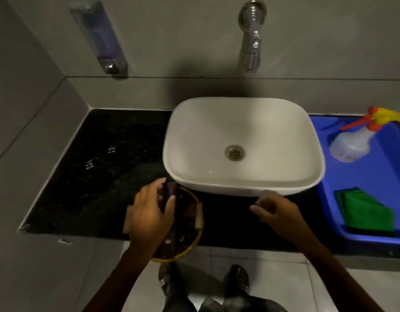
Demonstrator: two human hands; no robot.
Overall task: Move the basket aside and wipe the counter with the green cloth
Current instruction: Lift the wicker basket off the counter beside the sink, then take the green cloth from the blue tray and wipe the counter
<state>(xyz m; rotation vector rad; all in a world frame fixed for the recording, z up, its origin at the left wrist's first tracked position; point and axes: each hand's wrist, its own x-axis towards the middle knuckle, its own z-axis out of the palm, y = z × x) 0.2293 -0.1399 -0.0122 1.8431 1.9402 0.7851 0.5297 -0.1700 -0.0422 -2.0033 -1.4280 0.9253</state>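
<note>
**Basket step in hand, cloth untouched**

Round woven basket with yellow rim and dark handle strap (183, 221) sits at the front edge of the black speckled stone counter (100, 167), just in front of the white ceramic basin (241, 145), its rim overhanging the edge toward the floor. Contents too dark to make out.

Left hand (149, 212) is over the basket, fingers (171, 200) curled round the strap, thumb toward the basin. Looks like a grip on the handle; can't confirm it's fully closed, can't tell if the basket is lifted or resting.

Right hand (275, 210) hovers over the counter right of the basket, fingers loosely half-open, holding nothing, touching nothing visible.

Folded green cloth (365, 212) lies in the blue plastic tray (352, 181) at far right, well apart from both hands. Clear spray bottle with orange-yellow trigger (354, 140) lies in the same tray, behind the cloth.

Judgement: step one, moving the basket. Next: put it clear of the wipe zone, then right hand reaches to the tray for the cloth.
</note>
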